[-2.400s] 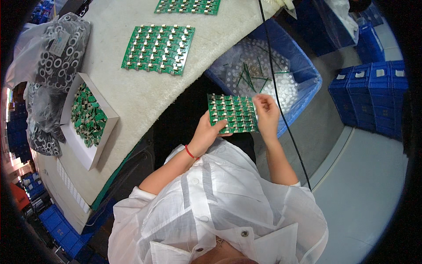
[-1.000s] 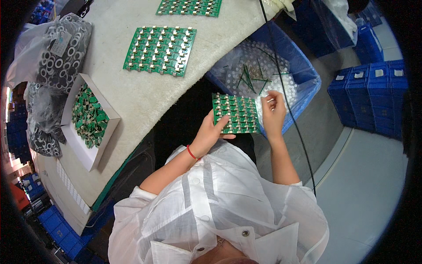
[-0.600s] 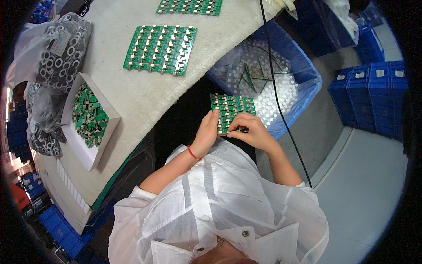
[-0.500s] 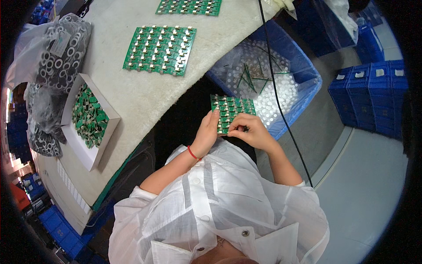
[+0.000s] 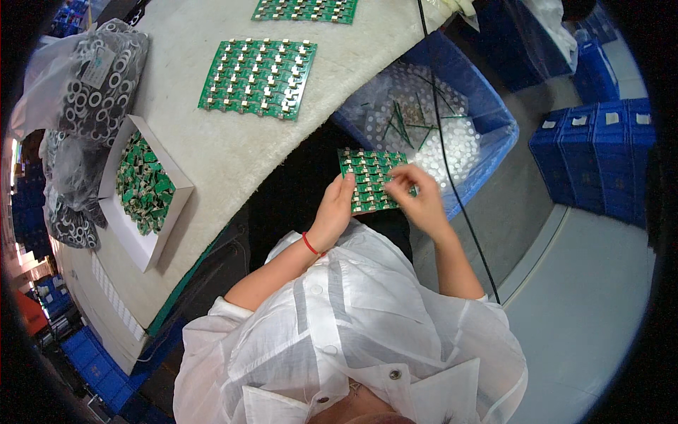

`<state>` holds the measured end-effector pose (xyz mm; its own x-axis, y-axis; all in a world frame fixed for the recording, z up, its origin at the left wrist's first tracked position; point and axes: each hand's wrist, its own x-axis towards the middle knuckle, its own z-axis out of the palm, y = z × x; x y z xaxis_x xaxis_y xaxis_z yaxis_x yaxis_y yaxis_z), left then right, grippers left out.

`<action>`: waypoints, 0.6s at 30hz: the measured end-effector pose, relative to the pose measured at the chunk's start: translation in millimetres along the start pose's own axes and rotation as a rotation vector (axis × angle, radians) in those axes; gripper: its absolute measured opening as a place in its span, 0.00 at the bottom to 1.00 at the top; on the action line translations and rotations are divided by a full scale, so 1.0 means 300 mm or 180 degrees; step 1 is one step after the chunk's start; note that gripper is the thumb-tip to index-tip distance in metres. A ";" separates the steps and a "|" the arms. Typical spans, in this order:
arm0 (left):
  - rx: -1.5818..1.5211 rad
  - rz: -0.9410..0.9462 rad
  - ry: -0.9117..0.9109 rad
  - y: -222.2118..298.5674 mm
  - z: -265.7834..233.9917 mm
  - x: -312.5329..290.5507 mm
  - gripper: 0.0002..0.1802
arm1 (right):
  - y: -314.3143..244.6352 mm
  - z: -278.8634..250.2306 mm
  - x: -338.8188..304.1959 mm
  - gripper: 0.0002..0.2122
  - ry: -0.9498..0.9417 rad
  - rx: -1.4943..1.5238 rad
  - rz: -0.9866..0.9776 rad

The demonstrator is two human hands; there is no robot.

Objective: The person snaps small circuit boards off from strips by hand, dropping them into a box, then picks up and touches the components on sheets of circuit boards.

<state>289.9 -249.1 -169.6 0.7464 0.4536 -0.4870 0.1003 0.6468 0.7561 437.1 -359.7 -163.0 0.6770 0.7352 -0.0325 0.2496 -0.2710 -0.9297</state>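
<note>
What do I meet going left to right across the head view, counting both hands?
Bag of rings, white box with small green boards, fully visible green panel on the table, left hand, held green panel, right hand, blue crates.

A broad desk (image 5: 176, 85) with a whitish, rough-edged top fills the upper left, a strip of green (image 5: 173, 300) showing along its lower edge, while a black cable (image 5: 448, 159) hangs down across the right half of the view. Beyond it lies a grey floor (image 5: 519, 212) — divided by a pale strip (image 5: 530, 265) from a lighter, smooth stretch (image 5: 572, 318) — with blue crates (image 5: 590, 169) bearing white labels standing at the right. More blue crates (image 5: 102, 367) crowd the lower left, near a bright patch of light (image 5: 25, 263) whose source I cannot make out.
</note>
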 end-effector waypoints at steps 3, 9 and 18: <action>0.0199 0.0092 -0.0024 -0.003 -0.002 0.000 0.21 | -0.030 0.028 -0.025 0.08 -0.1082 0.0147 -0.0454; 0.0223 0.0056 -0.0023 -0.002 -0.007 0.001 0.20 | -0.002 0.039 -0.034 0.07 -0.0938 0.0133 -0.0715; 0.0035 -0.0071 -0.0002 0.001 0.004 0.001 0.20 | -0.026 0.024 -0.005 0.09 0.0641 0.0147 0.0138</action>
<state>291.0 -249.5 -168.8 0.7443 0.4388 -0.5034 0.1241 0.6498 0.7499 429.2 -354.2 -158.2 0.8123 0.5832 -0.0032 0.1884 -0.2676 -0.9449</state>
